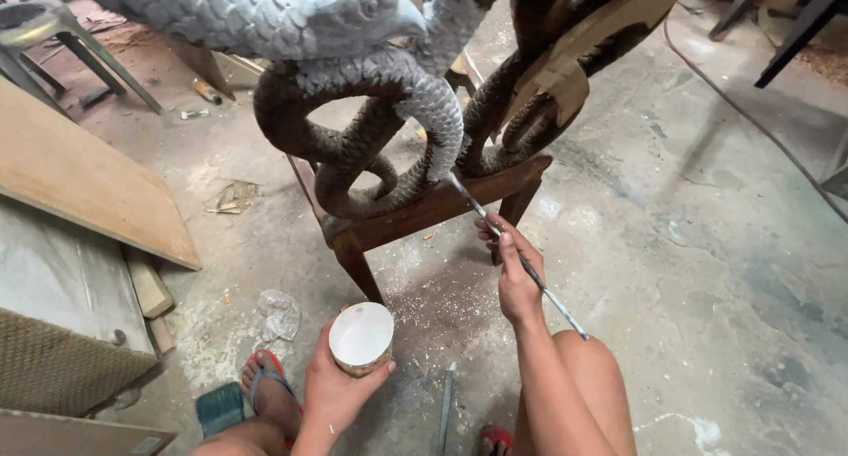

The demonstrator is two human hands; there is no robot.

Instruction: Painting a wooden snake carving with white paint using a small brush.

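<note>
A rough concrete floor [671,244], stained and dusted with pale shavings, spreads under a workshop corner. A scaled serpent carving [389,112] coils on a low wooden stool [424,213]; part of it is grey, part still brown.

The right hand [514,275] is closed around one thin brush [512,248], fingers [491,235] pinched on the handle near its middle. The handle runs back past the wrist above the right knee, and the tip lies forward and up from the fingers, touching the grey coil just above the stool's seat.

The left hand [340,390] grasps one cup [360,337] from below and behind, fingers curled around its side, the thumb on the near wall. The cup sits upright with its mouth open to the camera and a white inside; it is held low, in front of the stool's near leg, well apart from the brush tip.

A single grey stick [445,407] lies on the floor between the knees. One foot in a red sandal [265,381] rests beside the left hand; a second red sandal [495,438] shows at the bottom edge. A wooden board [79,178] leans at the left, and one metal stool [44,32] stands in the far left corner.
</note>
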